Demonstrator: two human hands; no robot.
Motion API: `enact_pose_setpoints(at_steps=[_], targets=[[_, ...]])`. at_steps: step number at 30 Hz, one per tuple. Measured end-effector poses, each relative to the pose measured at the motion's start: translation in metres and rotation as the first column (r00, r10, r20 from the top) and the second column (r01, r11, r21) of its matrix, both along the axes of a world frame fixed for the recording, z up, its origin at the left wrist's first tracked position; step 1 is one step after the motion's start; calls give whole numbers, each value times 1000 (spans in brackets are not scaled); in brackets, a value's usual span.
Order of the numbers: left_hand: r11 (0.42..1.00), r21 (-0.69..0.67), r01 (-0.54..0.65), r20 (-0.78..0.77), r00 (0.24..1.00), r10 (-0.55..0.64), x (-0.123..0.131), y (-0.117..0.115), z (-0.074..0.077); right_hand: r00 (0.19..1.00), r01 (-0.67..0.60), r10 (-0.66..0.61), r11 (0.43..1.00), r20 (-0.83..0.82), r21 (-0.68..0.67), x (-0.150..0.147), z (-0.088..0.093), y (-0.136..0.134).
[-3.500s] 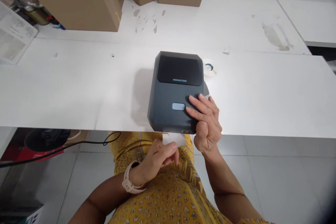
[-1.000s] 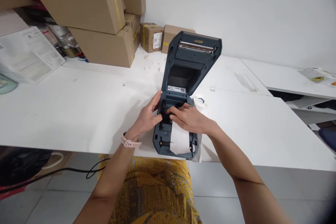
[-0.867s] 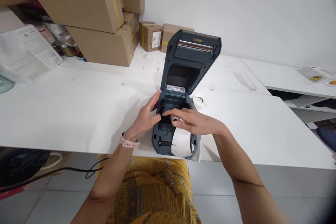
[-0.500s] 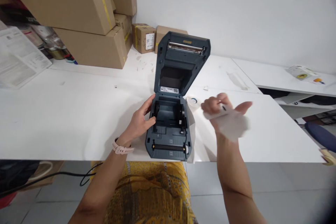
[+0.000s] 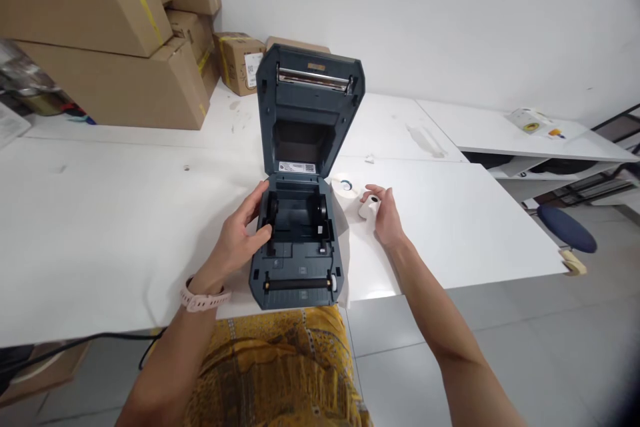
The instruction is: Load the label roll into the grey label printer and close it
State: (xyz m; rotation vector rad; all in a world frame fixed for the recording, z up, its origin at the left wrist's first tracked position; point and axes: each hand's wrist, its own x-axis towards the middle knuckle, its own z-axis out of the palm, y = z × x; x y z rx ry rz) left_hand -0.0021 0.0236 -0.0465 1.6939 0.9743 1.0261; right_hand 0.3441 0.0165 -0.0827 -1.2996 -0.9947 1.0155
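Note:
A dark grey label printer [image 5: 295, 250] stands on the white table with its lid [image 5: 309, 107] raised and its roll bay holding no roll. My left hand [image 5: 241, 230] grips the printer's left side, fingers along the outer wall and thumb over the edge. To the right of the printer, my right hand [image 5: 384, 212] curls around a small white paper roll [image 5: 369, 207], which is upright at the table top. Behind that roll lies a larger white roll [image 5: 345, 185] with a blue-edged core. White backing paper [image 5: 343, 240] trails along the printer's right side.
Cardboard boxes [image 5: 115, 87] are stacked at the back left, with a smaller box [image 5: 240, 63] behind the printer. Paper scraps [image 5: 425, 140] lie on the table. A lower shelf unit [image 5: 530, 167] and a blue stool [image 5: 567, 227] stand at the right.
My right hand has come down and toward the printer, bringing the small paper roll to the table. My left hand keeps its hold on the printer. The view has turned right.

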Motion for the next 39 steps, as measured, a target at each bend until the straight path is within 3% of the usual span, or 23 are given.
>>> enact_pose_setpoints(at_steps=[6, 12, 19, 24, 27, 30, 32, 35, 37, 39], targets=[[1000, 5, -4, -15, 1000, 4, -2, 0, -3, 996, -84, 85, 996, 13, -36, -6, 7, -11], [1000, 9, -9, -18, 1000, 9, -2, 0, -3, 976, -196, 207, 972, 72, -129, 8, 24, -25], [1000, 3, -17, -22, 1000, 17, 1, -2, 1, 964, -241, 216, 955, -153, -171, 17, 29, -28], [1000, -10, -20, -30, 999, 20, 1, -3, 3, 946, -294, 263, 941, -190, -164, 13, 29, -28], [1000, -10, -24, -28, 999, 24, 1, -2, 2, 954, -282, 262, 950, -149, -135, 16, 27, -27], [1000, -5, -29, -19, 999, 29, 2, -2, 2, 966, -254, 257, 964, 24, -76, 27, 29, -23], [1000, -5, -31, -12, 999, 31, 2, -1, 2, 926, -307, 311, 950, 213, -52, 36, 38, -18], [1000, -4, -15, 0, 1000, 15, 1, 0, 2, 751, -461, 464, 878, 470, -131, 44, 59, 0], [1000, 0, 3, 15, 1000, -3, -1, 1, 2, 635, -527, 546, 823, 546, -211, 39, 71, 17], [1000, -4, 16, 36, 999, -16, -2, 3, 2, 574, -553, 604, 784, 553, -282, 28, 75, 35]])
